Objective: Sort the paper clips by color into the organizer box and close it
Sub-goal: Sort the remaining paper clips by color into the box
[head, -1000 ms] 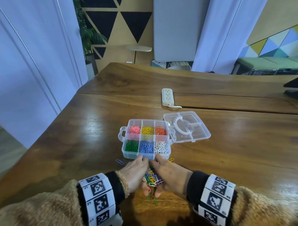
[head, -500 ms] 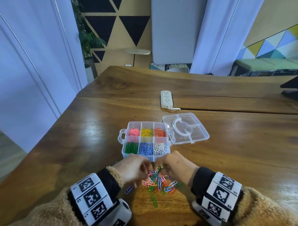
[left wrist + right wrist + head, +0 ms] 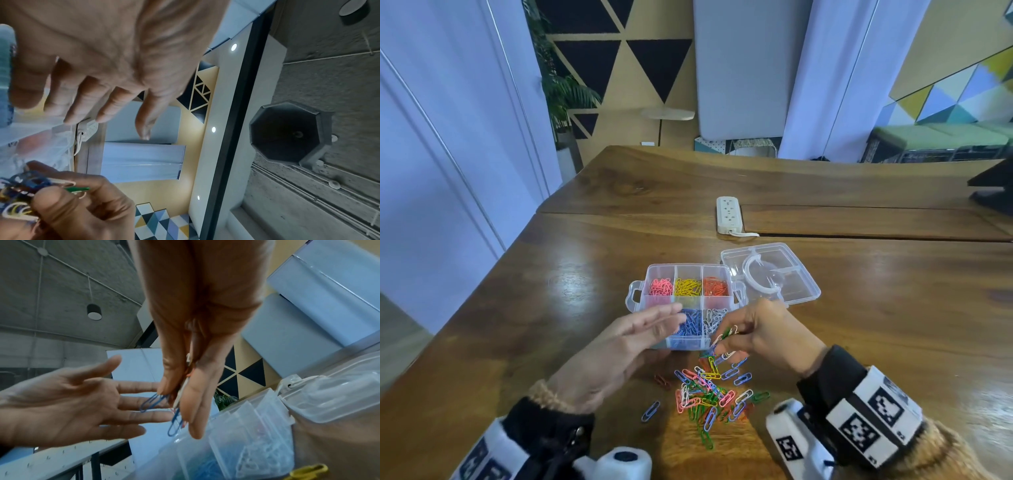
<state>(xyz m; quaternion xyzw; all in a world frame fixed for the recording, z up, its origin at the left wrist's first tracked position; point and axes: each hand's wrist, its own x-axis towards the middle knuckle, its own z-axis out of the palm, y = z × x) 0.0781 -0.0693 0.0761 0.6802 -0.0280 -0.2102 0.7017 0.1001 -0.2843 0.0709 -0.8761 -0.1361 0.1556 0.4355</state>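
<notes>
Left hand: your left hand (image 3: 619,356) is held flat, palm up and fingers straight and spread, holding nothing. Its fingertips (image 3: 674,317) lie over the near-left compartment of the organizer box (image 3: 637,298).

Right hand: your right hand (image 3: 767,334) pinches a small mixed bunch of clips (image 3: 724,337) between thumb and fingers. In the right wrist view blue ones hang out below the pinch (image 3: 174,404); the left wrist view shows green and white among them (image 3: 78,189).

Hands to each other: the bunch sits at 3 o'clock from your left fingertips, close beside them, above the box's near edge.

Organizer box: it is open on the table (image 3: 517,325), at 12 o'clock from both hands. The far row holds pink, yellow and orange clips; blue and white show in the near row, and the near-left cell is hidden by your hand.

Lid: the clear lid (image 3: 774,274) lies flat at 2 o'clock from the box, touching its right side.

Loose pile: the unsorted paper clips (image 3: 709,394) lie at 6 o'clock from the box, between your wrists. One blue clip (image 3: 650,411) lies apart at the pile's 9 o'clock.

Power strip: a white power strip (image 3: 728,214) lies well beyond the box at 12 o'clock.
</notes>
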